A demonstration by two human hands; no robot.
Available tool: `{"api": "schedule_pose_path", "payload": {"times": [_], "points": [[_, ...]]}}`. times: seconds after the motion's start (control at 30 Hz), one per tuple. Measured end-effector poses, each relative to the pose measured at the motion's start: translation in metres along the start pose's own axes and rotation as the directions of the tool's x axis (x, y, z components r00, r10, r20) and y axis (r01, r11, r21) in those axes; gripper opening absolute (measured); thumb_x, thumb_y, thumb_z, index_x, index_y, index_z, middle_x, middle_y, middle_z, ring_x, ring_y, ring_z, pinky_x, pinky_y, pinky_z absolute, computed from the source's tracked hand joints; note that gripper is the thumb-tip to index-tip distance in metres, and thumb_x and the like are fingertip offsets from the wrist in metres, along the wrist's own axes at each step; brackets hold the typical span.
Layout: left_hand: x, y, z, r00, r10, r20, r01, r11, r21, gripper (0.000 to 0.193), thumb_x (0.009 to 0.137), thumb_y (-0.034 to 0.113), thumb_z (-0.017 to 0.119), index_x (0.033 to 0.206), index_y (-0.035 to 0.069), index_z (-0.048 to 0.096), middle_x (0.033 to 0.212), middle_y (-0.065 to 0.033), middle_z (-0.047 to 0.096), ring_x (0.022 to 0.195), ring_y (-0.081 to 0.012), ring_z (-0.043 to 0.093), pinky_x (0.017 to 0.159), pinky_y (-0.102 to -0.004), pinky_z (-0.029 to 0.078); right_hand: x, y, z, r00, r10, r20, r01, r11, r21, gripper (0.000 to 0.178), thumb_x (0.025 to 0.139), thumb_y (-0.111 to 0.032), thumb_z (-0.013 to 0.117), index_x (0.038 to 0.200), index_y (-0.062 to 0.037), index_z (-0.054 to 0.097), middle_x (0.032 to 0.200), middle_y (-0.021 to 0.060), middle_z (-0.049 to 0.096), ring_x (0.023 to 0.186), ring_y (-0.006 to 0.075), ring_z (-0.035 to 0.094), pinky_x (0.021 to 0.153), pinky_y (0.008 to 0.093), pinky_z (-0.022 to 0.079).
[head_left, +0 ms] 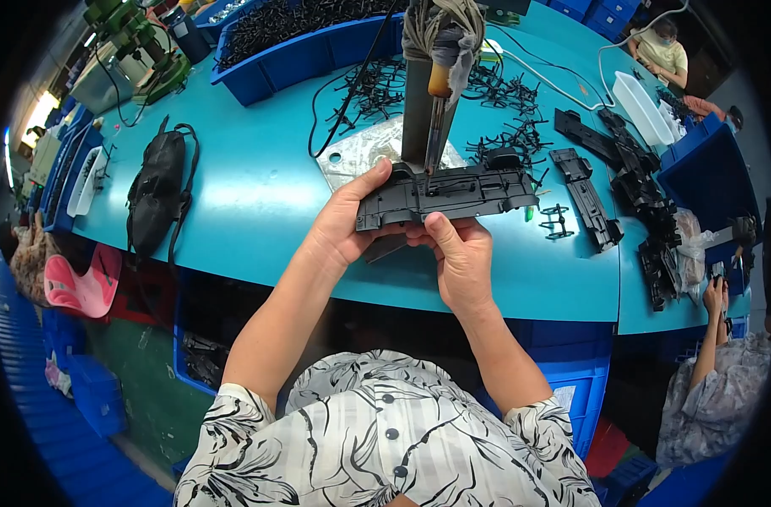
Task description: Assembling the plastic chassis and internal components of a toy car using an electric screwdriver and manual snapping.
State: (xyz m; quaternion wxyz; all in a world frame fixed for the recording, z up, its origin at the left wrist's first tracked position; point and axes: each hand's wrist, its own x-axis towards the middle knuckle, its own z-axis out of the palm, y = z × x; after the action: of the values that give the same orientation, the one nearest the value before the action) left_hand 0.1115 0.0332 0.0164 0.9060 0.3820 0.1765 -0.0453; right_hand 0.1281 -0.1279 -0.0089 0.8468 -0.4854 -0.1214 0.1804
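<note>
A long black plastic part (449,193) was gripped by both hands above the teal table (259,194): the left hand (347,221) was closed on its left end, thumb on top, and the right hand (461,258) pinched its lower edge from beneath. A hanging tool (434,101) was met by the part just beyond the fingertips. Loose black clips (508,135) lay farther out, a blue bin (305,52) beyond them, and a black bag (157,190) well to the left.
</note>
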Motion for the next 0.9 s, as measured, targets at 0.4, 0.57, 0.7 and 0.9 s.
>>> {"api": "schedule_pose_path", "payload": {"times": [0.4, 0.57, 0.7, 0.9], "points": [[0.003, -0.003, -0.003, 0.998, 0.054, 0.024, -0.053, 0.997, -0.058, 0.039, 0.09, 0.033, 0.06, 0.11, 0.0, 0.055, 0.1, -0.0143, 0.064, 0.086, -0.0221, 0.067, 0.075, -0.0363, 0.058, -0.001, -0.001, -0.003, 0.998, 0.055, -0.008, -0.054, 0.997, 0.064, 0.023, 0.089, -0.019, 0.065, 0.097, 0.0019, 0.06, 0.091, 0.0108, 0.065, 0.077, 0.0191, 0.065, 0.069, 0.032, 0.054], [0.009, -0.007, -0.008, 0.994, 0.09, 0.055, -0.089, 0.996, -0.03, 0.037, 0.092, 0.031, 0.058, 0.11, -0.001, 0.055, 0.101, -0.0141, 0.064, 0.088, -0.0216, 0.067, 0.077, -0.0334, 0.057, -0.003, -0.006, -0.001, 0.985, 0.169, -0.026, -0.163, 0.975, 0.15, 0.028, 0.09, -0.022, 0.063, 0.103, 0.0017, 0.055, 0.094, 0.012, 0.064, 0.082, 0.0219, 0.066, 0.069, 0.0327, 0.056], [0.012, -0.007, -0.006, 0.996, 0.083, 0.043, -0.082, 0.996, -0.037, 0.037, 0.092, 0.031, 0.058, 0.11, -0.002, 0.056, 0.101, -0.0145, 0.064, 0.088, -0.0217, 0.066, 0.078, -0.0338, 0.057, -0.003, -0.006, -0.003, 0.978, 0.208, -0.019, -0.201, 0.963, 0.181, 0.031, 0.09, -0.024, 0.063, 0.105, 0.0016, 0.054, 0.094, 0.0121, 0.064, 0.084, 0.0232, 0.066, 0.069, 0.0332, 0.057], [0.014, -0.005, -0.005, 0.996, 0.075, 0.049, -0.075, 0.997, -0.013, 0.038, 0.092, 0.031, 0.058, 0.109, -0.003, 0.056, 0.1, -0.0152, 0.064, 0.087, -0.0218, 0.067, 0.077, -0.0335, 0.057, -0.001, -0.006, -0.001, 0.978, 0.208, -0.034, -0.197, 0.961, 0.195, 0.031, 0.092, -0.025, 0.06, 0.106, 0.0015, 0.053, 0.095, 0.012, 0.063, 0.085, 0.0232, 0.066, 0.071, 0.0332, 0.057]]}}
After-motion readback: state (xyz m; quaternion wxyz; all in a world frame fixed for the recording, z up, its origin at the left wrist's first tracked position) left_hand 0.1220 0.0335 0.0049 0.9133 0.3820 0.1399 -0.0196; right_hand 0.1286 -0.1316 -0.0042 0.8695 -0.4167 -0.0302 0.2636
